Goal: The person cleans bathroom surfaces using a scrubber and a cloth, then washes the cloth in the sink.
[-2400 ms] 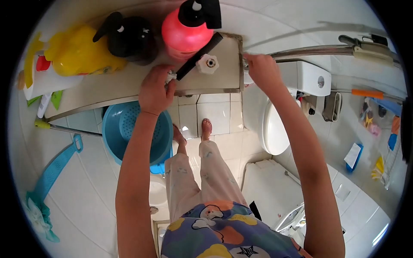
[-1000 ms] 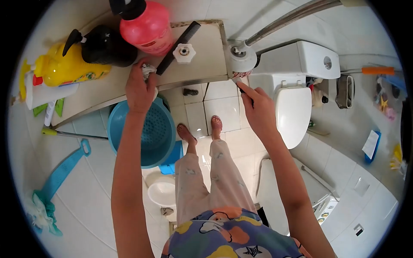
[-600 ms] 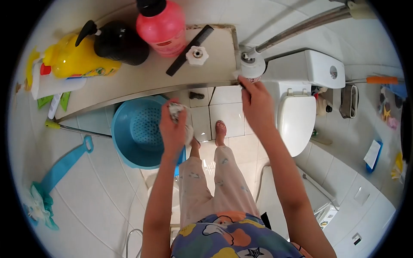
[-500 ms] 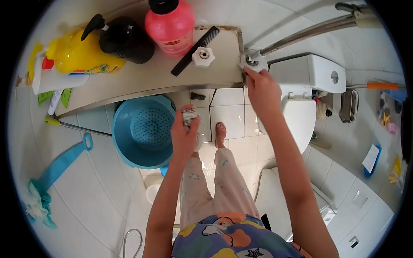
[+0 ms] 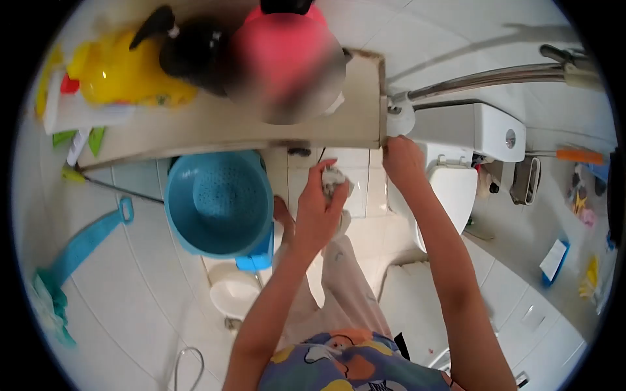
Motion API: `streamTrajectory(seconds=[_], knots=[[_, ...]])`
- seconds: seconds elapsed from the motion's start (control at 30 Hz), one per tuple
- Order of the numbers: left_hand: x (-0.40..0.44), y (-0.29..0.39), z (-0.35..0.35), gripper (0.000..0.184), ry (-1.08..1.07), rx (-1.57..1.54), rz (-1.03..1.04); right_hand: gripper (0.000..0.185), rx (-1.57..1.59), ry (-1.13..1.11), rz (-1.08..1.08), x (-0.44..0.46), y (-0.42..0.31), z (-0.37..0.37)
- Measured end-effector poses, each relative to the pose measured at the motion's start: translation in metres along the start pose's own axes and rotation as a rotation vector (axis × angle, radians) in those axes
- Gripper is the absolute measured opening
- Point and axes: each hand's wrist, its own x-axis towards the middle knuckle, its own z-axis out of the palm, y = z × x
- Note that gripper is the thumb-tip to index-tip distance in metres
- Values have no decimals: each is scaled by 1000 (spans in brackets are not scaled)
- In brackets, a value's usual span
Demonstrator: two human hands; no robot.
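Note:
My left hand [image 5: 319, 212] is closed around a crumpled whitish cloth [image 5: 334, 182], held over the floor to the right of the blue basin [image 5: 218, 202]. At the right corner of the shelf [image 5: 228, 130], my right hand [image 5: 403, 159] has its fingers curled just below a white cylindrical fitting [image 5: 400, 118]; what it holds, if anything, is hidden. A blurred round patch covers part of the pink bottle [image 5: 280, 45] and the shelf beside it. The comb is mostly hidden there.
A black pump bottle [image 5: 192, 55] and a yellow bottle [image 5: 120, 72] stand on the shelf's left side. The toilet [image 5: 450, 199] is right of my right hand. A metal bar [image 5: 489, 79] runs along the wall. A white basin [image 5: 233, 296] sits on the floor.
My left hand has left the shelf and moved right with the cloth. My right hand stays by the shelf corner; the dark thing seen in it earlier no longer shows. The view has shifted.

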Motion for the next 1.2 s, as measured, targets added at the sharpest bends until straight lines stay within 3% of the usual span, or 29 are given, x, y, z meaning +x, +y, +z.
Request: streamTrajectory(seconds=[0.1, 0.2, 0.3, 0.4, 0.5, 0.6, 0.7, 0.8, 0.9, 1.1, 1.2], knots=[[13, 10, 6, 34, -18, -49, -89, 19, 67, -63, 6, -42, 14, -8], [42, 37, 38, 37, 10, 43, 102, 23, 184, -190, 118, -75, 23, -17], [89, 57, 69, 45, 121, 261, 419, 21, 357, -176, 108, -99, 29, -9], [146, 52, 86, 52, 158, 667, 744, 21, 454, -215, 158, -114, 25, -9], [166, 29, 85, 49, 143, 925, 835, 21, 491, -218, 168, -127, 28, -8], [163, 9, 90, 44, 182, 907, 884, 22, 543, -207, 167, -133, 30, -13], [157, 7, 95, 41, 39, 935, 710, 23, 549, -221, 170, -135, 37, -25], [118, -3, 84, 37, 8, 902, 761, 24, 589, -163, 151, -132, 41, -38], [87, 0, 81, 34, -50, 885, 682, 26, 613, -134, 149, -132, 48, -46], [161, 37, 81, 29, 64, 600, 858, 24, 633, -176, 176, -138, 48, -44], [166, 14, 85, 30, 8, 764, 750, 24, 658, -139, 151, -134, 41, -48]])
